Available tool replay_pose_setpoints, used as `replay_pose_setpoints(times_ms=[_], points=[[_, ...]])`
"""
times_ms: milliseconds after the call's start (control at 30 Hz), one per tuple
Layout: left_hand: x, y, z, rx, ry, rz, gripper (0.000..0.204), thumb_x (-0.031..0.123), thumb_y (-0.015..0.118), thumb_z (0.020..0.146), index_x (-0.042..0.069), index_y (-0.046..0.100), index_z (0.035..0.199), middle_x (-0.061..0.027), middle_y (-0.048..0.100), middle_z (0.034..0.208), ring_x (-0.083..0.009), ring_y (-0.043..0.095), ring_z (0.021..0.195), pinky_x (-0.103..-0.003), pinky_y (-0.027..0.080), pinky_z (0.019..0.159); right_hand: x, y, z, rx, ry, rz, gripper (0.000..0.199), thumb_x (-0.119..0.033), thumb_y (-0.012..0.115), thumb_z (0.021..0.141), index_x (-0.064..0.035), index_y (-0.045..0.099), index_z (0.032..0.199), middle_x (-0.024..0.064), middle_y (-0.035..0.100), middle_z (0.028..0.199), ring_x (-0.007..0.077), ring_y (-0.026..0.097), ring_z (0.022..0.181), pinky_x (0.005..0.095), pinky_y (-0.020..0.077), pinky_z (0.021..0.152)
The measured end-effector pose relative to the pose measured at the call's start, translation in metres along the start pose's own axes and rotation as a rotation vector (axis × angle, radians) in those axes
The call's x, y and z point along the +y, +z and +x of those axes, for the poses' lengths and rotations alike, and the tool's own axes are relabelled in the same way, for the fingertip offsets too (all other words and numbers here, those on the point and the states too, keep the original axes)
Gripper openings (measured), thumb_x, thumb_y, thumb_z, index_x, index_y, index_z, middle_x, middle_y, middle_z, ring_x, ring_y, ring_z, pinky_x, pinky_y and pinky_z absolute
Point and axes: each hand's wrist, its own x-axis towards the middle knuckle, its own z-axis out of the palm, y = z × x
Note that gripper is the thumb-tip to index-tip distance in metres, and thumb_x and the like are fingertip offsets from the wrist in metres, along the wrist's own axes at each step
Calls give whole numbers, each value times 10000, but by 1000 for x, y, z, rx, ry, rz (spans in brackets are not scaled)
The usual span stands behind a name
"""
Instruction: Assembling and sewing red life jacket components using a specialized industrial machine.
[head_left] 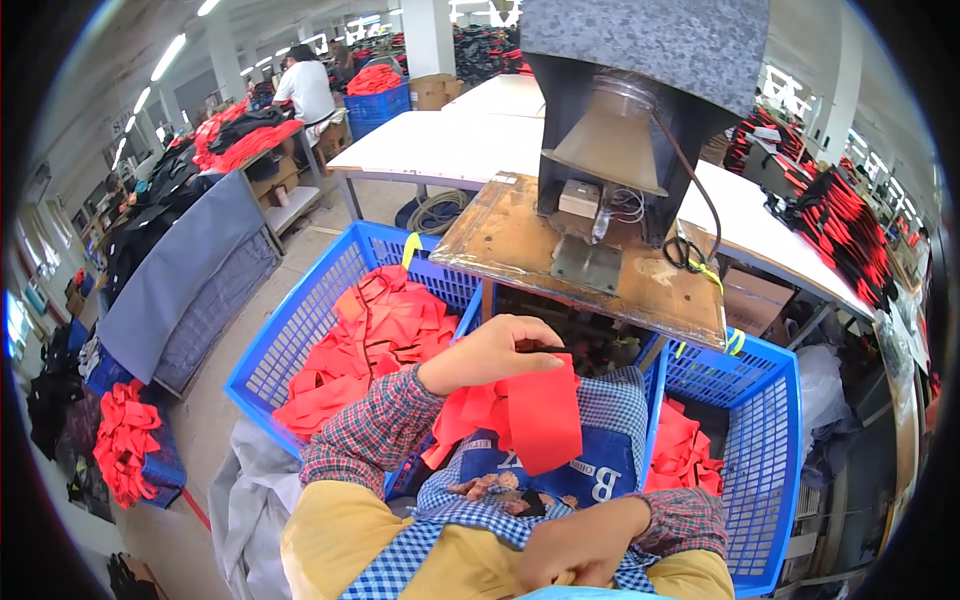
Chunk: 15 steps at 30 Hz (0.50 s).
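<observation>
The left hand [487, 352] is lifted up in front of the person, and its fingers [530, 335] are pinched shut on the top edge of a flat red piece of cloth [541, 412]. The cloth hangs down from the hand, over a blue and white checked apron [600, 415] on the person's lap. The right hand [570, 545] is low down, near the bottom edge. Its fingers are curled in close, but I cannot tell if they hold anything. Just left of the raised hand is a big blue plastic basket [290, 330] full of more red cloth pieces [375, 335]. On the right is another blue plastic basket [760, 450] with a small pile of red cloth [680, 450] inside. Past the hands stands a worn brown wooden table [520, 245] with a dark grey machine [625, 110] on top of it. Far off on the left, a person in a white shirt [305, 85] sits with their back turned, near heaps of red and black cloth.
</observation>
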Motion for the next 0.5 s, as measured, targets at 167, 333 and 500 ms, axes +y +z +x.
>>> replay_pose_setpoints(times_ms=[167,333,500], points=[[21,12,-8,91,112,128,188,133,712,836,36,675,993,-56,589,882,-151,564,812,-263,438,706,-35,-14,-62,763,-50,-499,358,-246,745,805,-34,580,1041,93,616,901,257,623,808,328,484,718],[57,52,19,220,384,40,215,130,705,830,35,669,1018,-71,573,898,-200,552,841,-291,436,707,-39,-10,-50,1420,500,-660,562,-129,777,754,-23,513,1238,91,642,1053,132,610,919,294,487,817],[97,60,50,123,381,-20,264,248,633,890,-5,629,964,-158,554,790,-242,558,741,-345,441,666,-83,5,-103,1906,358,-853,350,-6,646,820,10,585,1165,83,620,1092,157,587,982,296,474,872]])
